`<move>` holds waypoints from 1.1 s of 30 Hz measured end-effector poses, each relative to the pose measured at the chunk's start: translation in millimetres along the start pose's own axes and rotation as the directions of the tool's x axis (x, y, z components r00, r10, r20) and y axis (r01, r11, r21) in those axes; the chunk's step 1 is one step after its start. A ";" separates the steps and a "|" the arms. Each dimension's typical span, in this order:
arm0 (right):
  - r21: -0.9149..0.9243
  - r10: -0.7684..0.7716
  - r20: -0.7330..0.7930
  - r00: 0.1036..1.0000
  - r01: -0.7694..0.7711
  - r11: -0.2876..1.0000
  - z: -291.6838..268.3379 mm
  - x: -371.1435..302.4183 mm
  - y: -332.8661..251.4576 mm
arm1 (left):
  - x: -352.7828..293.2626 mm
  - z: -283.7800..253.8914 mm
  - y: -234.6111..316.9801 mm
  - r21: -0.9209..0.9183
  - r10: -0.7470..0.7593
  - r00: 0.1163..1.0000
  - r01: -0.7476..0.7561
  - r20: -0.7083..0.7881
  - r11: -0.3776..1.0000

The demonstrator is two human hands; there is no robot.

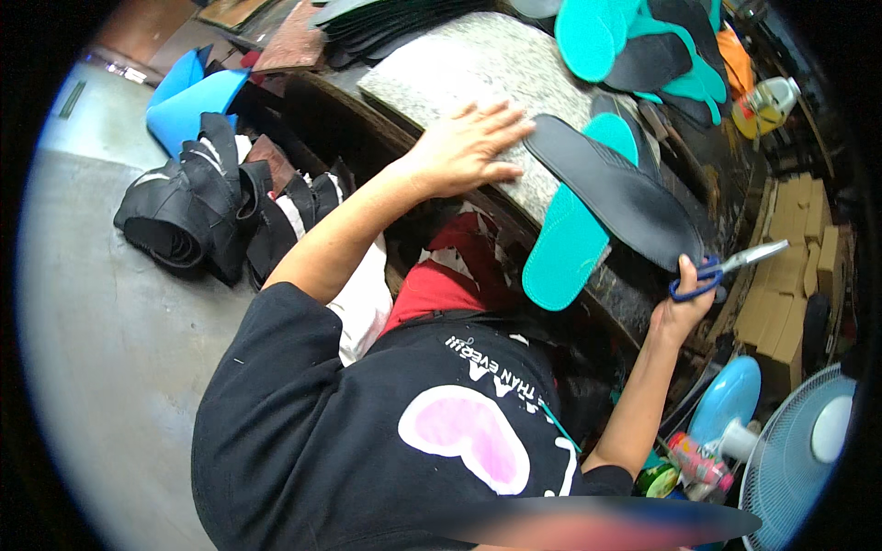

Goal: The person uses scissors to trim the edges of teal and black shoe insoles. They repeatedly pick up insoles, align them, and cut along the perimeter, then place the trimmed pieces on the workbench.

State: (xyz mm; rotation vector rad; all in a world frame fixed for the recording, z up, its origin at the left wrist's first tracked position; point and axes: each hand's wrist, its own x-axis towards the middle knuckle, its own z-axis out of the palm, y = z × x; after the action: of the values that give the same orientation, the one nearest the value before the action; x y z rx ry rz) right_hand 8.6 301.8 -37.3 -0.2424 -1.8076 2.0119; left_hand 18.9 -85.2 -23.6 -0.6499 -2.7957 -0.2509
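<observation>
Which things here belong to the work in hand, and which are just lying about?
Seemingly in use:
scissors, in the right hand
black insole, its end at that hand
teal insole, crossed by the black one
speckled slab, by the left hand

Seemingly lying about:
black rolled material
blue sheets
jug

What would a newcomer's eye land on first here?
Probably the bright teal insole right of center, crossing beneath a black insole. Next, the blue-handled scissors in the right hand, at that black insole's near end, while the left hand is spread by the pale slab. A blue sheet also stands out, upper left.
</observation>
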 end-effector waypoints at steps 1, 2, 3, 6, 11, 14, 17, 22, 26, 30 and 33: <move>-0.002 0.035 -0.021 0.999 -0.035 0.999 -1.5 -0.1 0.4 | -10.5 -3.4 -15.0 0.057 -0.129 0.991 0.126 0.046 0.990; -0.011 0.010 -0.039 0.999 -0.011 1.000 -1.3 -0.3 2.1 | -23.1 -8.6 -28.6 0.135 -0.259 0.965 0.252 0.039 0.958; 0.012 -0.026 0.012 1.000 0.026 1.000 -2.0 -0.3 2.5 | -35.3 -14.9 -41.3 0.203 -0.371 0.929 0.361 0.010 0.910; 0.014 -0.035 -0.007 0.999 0.036 0.999 -2.4 -0.9 3.3 | -62.5 -37.5 -65.8 0.364 -0.690 0.714 0.678 -0.119 0.638; 0.028 -0.048 -0.022 0.999 0.048 0.998 -1.9 0.5 6.1 | -30.9 -49.1 -55.1 0.371 -0.467 0.819 0.569 -0.334 0.734; 0.058 -0.038 -0.033 0.999 0.039 0.998 -5.0 3.7 8.2 | 20.4 -20.4 -24.5 -0.014 -0.131 0.962 0.131 -0.240 0.991; 0.090 -0.043 -0.093 0.995 0.051 0.995 -9.0 6.2 10.4 | 66.0 9.8 -18.1 -0.118 0.037 0.997 -0.045 -0.063 0.992; 0.053 -0.048 -0.054 0.997 0.050 0.997 -13.7 7.9 12.0 | 73.0 20.8 -81.6 -0.047 -0.205 0.975 0.209 0.085 0.977; 0.017 -0.062 -0.002 0.998 0.062 0.998 -14.1 6.6 10.4 | 5.4 -2.0 -135.5 0.206 -0.502 0.861 0.508 -0.086 0.836; 0.016 -0.063 -0.020 0.998 0.064 0.998 -6.7 -0.3 -1.4 | -58.6 -23.3 -115.9 0.093 -0.719 0.687 0.727 -0.109 0.681; 0.218 0.037 -0.049 0.998 -0.025 0.976 8.0 -10.0 -23.7 | -64.7 -46.9 -59.7 0.218 -0.572 0.772 0.630 -0.276 0.745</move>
State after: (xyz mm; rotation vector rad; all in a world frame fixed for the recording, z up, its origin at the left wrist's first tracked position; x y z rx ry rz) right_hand 18.9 291.8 -14.4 -0.2560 -1.5445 2.1830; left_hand 57.8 -175.0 -4.1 0.3635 -2.6760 0.0040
